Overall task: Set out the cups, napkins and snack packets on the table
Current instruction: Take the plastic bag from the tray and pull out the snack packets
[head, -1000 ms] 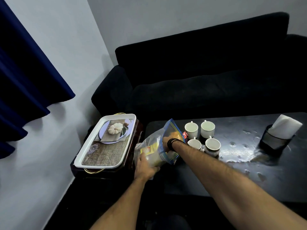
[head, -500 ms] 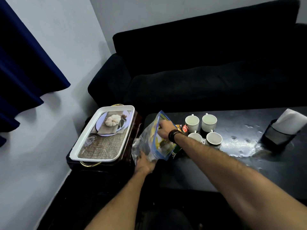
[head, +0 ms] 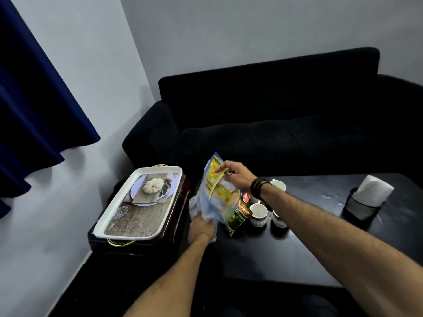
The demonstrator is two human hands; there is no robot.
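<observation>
My right hand [head: 235, 177] pinches the top of a yellow and blue snack packet [head: 217, 191], raised upright above the left end of the black table [head: 309, 243]. My left hand [head: 201, 227] grips a clear plastic bag [head: 194, 207] at the packet's lower end. A green and brown snack packet [head: 239, 213] leans beside it on the table. Several white cups [head: 258, 212] stand close together behind my right forearm, partly hidden. White napkins [head: 373, 191] stick out of a black holder [head: 359, 207] at the right.
A white tray [head: 139, 200] with a printed pumpkin picture rests on a dark side table left of the black table. A black sofa [head: 274, 115] runs behind. A blue curtain [head: 34, 99] hangs at the left wall. Water drops lie near the napkin holder.
My right hand came out of the plastic bag and lifted the yellow and blue packet upward. My left hand stayed low on the bag. The green packet now shows.
</observation>
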